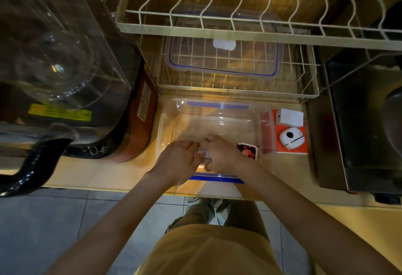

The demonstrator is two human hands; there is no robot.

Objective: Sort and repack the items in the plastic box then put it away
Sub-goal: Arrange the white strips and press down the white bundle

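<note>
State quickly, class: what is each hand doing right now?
Left hand: fingers curled on a small pale item over the plastic box; the item is too blurred to name.
Right hand: fingers pinching the same item.

My plastic box (215,120) is see-through with blue clips. Its lid (224,57) at 12 o'clock has a blue line around it. At 3 o'clock an orange box (302,146) holds a white gadget (291,137) with a black dot. The table (91,172) is light wood, and my shirt (208,250) is yellow.
</note>
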